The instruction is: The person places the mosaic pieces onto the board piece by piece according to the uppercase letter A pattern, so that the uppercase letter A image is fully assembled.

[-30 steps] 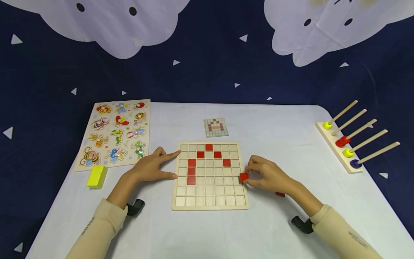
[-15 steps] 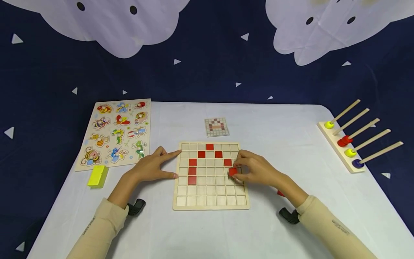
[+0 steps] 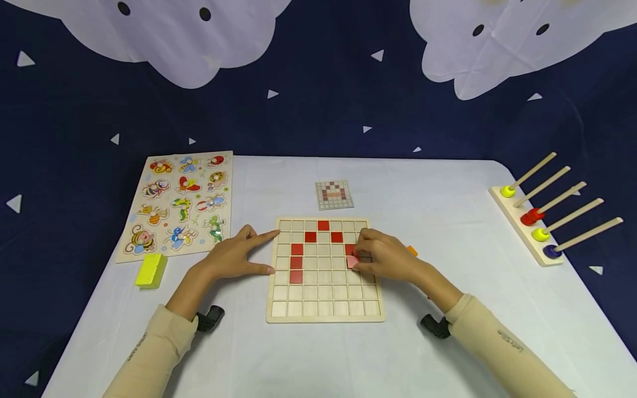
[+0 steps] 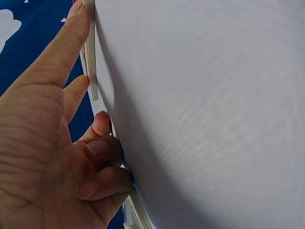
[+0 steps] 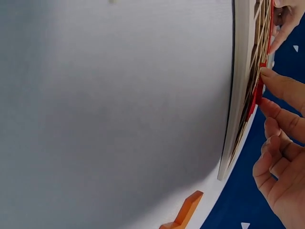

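Your wooden grid board (image 3: 325,304), pale and square-celled, lies flat between your left hand (image 3: 231,257) and right hand (image 3: 385,255), its near edge toward you. Your right thumb and fingers pinch one square red tile (image 3: 353,262), its top paler with glare, at the board's right side. Seven more red tiles (image 3: 296,263) sit in cells between your hands.

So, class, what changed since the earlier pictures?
The right hand, pinching a red tile throughout, moved it left, inward from the right edge of the board. An orange piece now shows behind that hand. The left hand stayed at the board's left edge.
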Demonstrator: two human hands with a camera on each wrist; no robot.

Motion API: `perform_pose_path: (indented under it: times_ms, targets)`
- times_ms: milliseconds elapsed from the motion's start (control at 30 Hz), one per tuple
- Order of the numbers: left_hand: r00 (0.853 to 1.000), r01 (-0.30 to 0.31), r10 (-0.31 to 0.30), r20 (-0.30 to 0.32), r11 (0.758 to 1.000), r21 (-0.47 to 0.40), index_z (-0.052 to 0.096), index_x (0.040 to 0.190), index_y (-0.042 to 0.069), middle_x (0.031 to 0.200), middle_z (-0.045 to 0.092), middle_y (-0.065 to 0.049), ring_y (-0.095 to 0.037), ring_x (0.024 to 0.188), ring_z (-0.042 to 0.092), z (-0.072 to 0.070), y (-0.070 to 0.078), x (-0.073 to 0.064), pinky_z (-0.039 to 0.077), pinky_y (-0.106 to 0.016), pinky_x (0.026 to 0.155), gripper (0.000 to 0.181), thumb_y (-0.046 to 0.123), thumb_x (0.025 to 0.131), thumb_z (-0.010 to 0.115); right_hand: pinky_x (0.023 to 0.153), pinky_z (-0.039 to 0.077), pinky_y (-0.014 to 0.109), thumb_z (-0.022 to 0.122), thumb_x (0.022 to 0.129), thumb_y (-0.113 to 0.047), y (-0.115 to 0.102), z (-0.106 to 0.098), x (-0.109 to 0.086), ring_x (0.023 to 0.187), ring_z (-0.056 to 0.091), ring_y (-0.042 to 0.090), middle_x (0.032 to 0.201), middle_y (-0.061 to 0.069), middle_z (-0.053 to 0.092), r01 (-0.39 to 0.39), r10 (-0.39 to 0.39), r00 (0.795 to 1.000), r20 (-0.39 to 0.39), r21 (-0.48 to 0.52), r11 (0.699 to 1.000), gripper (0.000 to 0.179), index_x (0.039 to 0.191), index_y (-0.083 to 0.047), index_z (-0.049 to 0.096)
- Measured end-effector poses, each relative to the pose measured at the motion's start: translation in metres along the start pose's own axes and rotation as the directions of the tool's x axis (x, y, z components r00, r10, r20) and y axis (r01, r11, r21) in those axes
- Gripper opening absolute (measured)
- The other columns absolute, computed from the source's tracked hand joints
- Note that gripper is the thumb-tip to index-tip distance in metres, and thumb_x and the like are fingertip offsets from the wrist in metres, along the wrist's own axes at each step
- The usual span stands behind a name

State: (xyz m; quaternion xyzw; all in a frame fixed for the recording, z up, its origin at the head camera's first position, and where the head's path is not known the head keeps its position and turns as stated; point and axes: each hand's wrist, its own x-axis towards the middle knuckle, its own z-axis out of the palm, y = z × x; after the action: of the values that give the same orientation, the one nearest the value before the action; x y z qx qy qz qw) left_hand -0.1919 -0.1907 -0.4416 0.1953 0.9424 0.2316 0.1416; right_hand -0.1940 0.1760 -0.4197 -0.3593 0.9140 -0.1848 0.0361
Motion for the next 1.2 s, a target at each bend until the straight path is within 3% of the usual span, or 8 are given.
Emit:
perform_pose_path:
  times_ms: [467, 933, 1200]
  targets:
    - [1.000, 0.003, -0.003, -0.006, 1.000, 0.000, 0.043, 0.151, 0.030, 0.101, 0.044, -0.004, -0.017, 0.068, 0.039, -0.001, 0.002, -0.001, 0.033, -0.029, 0.060, 0.088, 0.057, 0.076, 0.079, 0.074, 0.049, 0.030, 0.083, 0.081, -0.024, 0.002, 0.005, 0.002, 0.083, 0.053, 0.008, 0.092, -0.005, 0.055, -0.027, 0.027, 1.000, 0.011, 0.024, 0.999, 0.020, 0.093, -0.011, 0.075]
    - [1.000, 0.001, -0.001, 0.003, 1.000, -0.003, 0.042, 0.152, 0.030, 0.100, 0.044, -0.004, -0.016, 0.065, 0.038, -0.001, 0.002, 0.000, 0.033, -0.030, 0.059, 0.088, 0.057, 0.076, 0.079, 0.065, 0.043, 0.025, 0.085, 0.078, -0.028, -0.004, 0.001, 0.003, 0.079, 0.047, 0.010, 0.093, -0.002, 0.051, -0.003, 0.004, 1.000, 0.010, -0.074, 0.997, 0.023, 0.093, -0.013, 0.074]
    - [1.000, 0.003, -0.003, 0.009, 1.000, 0.002, 0.042, 0.152, 0.030, 0.100, 0.043, -0.004, -0.016, 0.065, 0.037, -0.001, 0.001, 0.000, 0.032, -0.030, 0.059, 0.088, 0.057, 0.076, 0.078, 0.073, 0.049, 0.031, 0.085, 0.078, -0.030, 0.001, -0.010, -0.013, 0.084, 0.055, 0.011, 0.096, -0.003, 0.057, -0.066, 0.066, 0.998, -0.011, 0.003, 0.998, 0.027, 0.097, -0.013, 0.076]
